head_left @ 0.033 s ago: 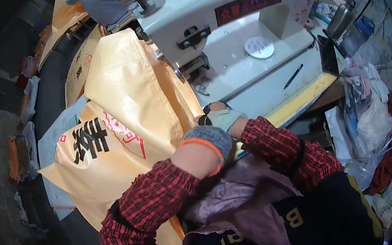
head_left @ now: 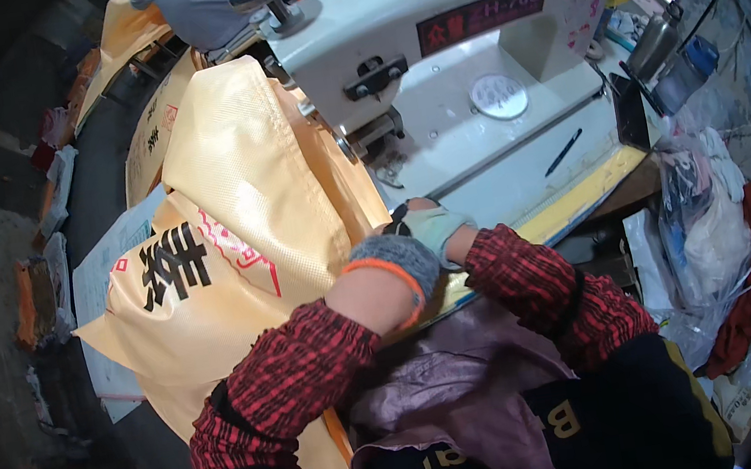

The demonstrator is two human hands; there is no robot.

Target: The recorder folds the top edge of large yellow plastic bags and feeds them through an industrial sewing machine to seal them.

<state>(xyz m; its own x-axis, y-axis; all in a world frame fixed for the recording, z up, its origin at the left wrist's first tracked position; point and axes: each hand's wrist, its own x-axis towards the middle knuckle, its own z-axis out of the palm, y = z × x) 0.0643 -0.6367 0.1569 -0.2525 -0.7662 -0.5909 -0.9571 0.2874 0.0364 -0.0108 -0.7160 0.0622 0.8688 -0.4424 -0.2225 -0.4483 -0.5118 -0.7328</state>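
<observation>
A large yellow woven sack (head_left: 237, 206) with black and red print lies over the left end of the white sewing table (head_left: 501, 174) and hangs toward the floor. My left hand (head_left: 391, 266), in a grey knit glove with an orange cuff, sits at the sack's right edge just in front of the machine's needle foot (head_left: 376, 134); its fingers are hidden. My right hand (head_left: 431, 222), in a pale glove, lies against the left hand on the same sack edge, gripping it. Both sleeves are red plaid.
The white industrial sewing machine (head_left: 461, 21) arches over the table. A black pen (head_left: 563, 150) lies on the table. Another person in grey (head_left: 189, 1) stands beyond it. More yellow sacks (head_left: 142, 142) are at left; plastic bags and red cloth (head_left: 716, 235) at right. Purple cloth (head_left: 455, 386) covers my lap.
</observation>
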